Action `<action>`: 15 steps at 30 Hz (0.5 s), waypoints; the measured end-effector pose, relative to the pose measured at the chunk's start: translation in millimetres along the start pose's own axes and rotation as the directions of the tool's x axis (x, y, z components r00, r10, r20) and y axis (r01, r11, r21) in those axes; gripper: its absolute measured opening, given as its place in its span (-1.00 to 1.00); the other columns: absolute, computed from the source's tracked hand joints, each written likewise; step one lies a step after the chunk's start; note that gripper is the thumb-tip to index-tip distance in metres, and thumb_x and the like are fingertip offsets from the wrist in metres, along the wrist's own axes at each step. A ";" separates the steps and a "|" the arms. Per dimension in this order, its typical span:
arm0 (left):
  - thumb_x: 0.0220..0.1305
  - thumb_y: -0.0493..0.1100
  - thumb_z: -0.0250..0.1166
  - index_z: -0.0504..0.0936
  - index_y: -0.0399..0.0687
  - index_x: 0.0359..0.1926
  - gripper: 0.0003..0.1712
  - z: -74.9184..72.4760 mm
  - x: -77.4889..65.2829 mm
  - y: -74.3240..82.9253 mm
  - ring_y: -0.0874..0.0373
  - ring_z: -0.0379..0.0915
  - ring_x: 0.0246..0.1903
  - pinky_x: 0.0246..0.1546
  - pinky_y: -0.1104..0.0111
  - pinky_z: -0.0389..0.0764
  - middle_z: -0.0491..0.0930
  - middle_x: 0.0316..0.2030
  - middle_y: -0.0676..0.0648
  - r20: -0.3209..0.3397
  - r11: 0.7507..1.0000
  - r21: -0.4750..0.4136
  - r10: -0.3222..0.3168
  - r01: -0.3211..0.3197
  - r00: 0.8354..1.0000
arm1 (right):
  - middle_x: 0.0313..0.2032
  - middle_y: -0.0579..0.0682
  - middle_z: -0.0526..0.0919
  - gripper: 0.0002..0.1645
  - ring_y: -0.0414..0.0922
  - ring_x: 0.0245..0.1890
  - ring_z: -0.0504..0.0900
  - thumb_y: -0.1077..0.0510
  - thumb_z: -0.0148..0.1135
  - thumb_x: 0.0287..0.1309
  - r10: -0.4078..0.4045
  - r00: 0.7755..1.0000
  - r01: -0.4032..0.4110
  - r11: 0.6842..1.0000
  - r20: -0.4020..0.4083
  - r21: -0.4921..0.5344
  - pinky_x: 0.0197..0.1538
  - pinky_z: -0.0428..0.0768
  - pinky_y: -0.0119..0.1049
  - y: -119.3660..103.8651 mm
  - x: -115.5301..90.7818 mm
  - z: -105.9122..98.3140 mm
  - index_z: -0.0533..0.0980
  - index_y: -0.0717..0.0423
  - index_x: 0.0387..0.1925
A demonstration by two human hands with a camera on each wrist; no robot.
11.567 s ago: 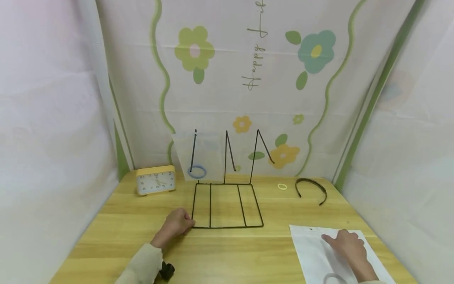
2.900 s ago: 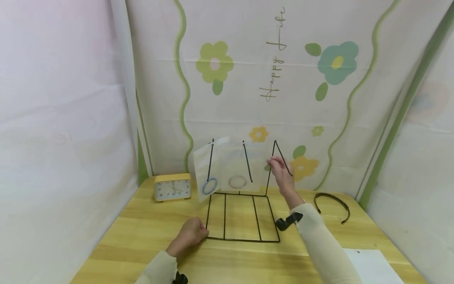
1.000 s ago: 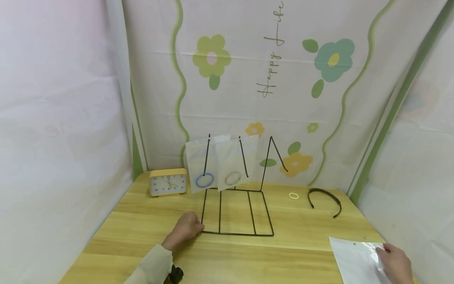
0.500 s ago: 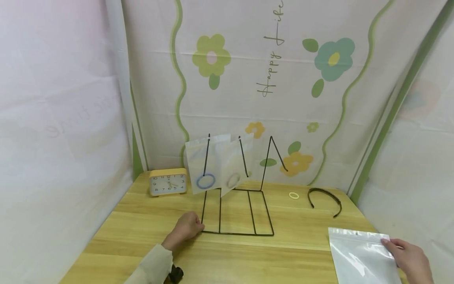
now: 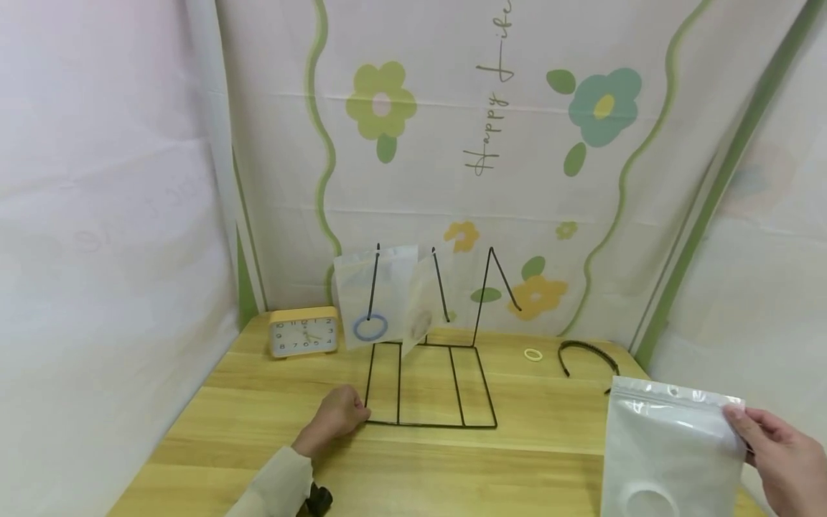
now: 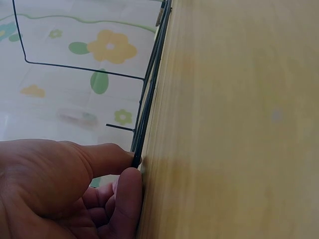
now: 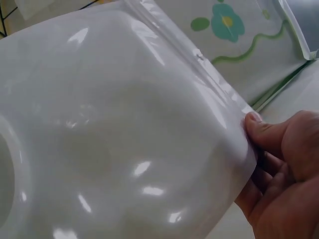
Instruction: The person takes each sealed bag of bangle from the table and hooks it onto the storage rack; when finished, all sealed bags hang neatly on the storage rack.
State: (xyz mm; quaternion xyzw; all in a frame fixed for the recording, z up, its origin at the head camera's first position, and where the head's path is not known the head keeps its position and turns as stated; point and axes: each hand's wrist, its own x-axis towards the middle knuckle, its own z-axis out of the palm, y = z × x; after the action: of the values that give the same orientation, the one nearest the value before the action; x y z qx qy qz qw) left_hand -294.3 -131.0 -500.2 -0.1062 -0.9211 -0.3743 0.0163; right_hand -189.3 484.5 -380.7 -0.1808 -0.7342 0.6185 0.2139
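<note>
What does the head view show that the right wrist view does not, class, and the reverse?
Only the head view shows the left hand holding the wire rack at its corner, the yellow clock, the black headband and two hung bags.

Only the right wrist view shows the thumb tip pressed on the white bag's sealed edge.

Both show the right hand pinching the white bag.

Both hands are bare. The left arm wears a loose, pale beige long sleeve [image 5: 274, 482] reaching to the wrist, with a small black wrist-mounted camera [image 5: 319, 498] strapped beneath its cuff
</note>
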 end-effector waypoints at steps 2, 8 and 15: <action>0.13 -0.27 0.30 0.24 0.08 -0.88 -0.44 0.4 0.3 -0.4 0.38 -0.03 -0.88 -0.80 0.52 0.01 0.13 -0.92 0.21 0.000 1.000 0.004 -0.001 0.001 1.000 | -0.50 -0.46 0.62 -0.87 -0.48 -0.51 0.56 -0.02 0.26 0.23 -0.048 0.999 0.048 0.996 -0.003 0.078 -0.53 0.49 -0.50 -5.2 -8.2 4.3 0.60 -0.23 -0.45; 0.12 -0.26 0.29 0.24 0.08 -0.88 -0.45 1.5 -0.5 -1.3 0.38 -0.02 -0.88 -0.79 0.52 0.01 0.14 -0.92 0.21 -0.001 1.000 0.005 0.003 -0.003 1.000 | -0.47 -0.31 0.68 -0.87 -0.36 -0.53 0.63 0.11 0.23 0.27 -0.229 0.973 0.224 0.961 0.010 0.163 -0.53 0.52 -0.49 -21.5 -30.3 21.9 0.60 0.00 -0.40; 0.15 -0.26 0.29 0.22 0.09 -0.88 -0.43 0.5 -0.5 -0.2 0.37 -0.04 -0.88 -0.79 0.52 0.00 0.12 -0.92 0.21 -0.002 1.000 0.002 0.009 -0.009 1.000 | -0.44 -0.23 0.74 -0.86 -0.34 -0.50 0.67 0.29 0.24 0.24 -0.314 0.945 0.282 0.923 0.089 0.263 -0.50 0.58 -0.46 -30.1 -38.7 41.3 0.64 0.07 -0.41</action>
State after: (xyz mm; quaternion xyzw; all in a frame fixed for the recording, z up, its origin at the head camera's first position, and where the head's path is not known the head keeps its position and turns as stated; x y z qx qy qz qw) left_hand -293.8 -130.9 -500.8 -0.1100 -0.9210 -0.3733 0.0191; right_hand -178.9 424.6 -360.4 0.0016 -0.6828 0.6755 0.2784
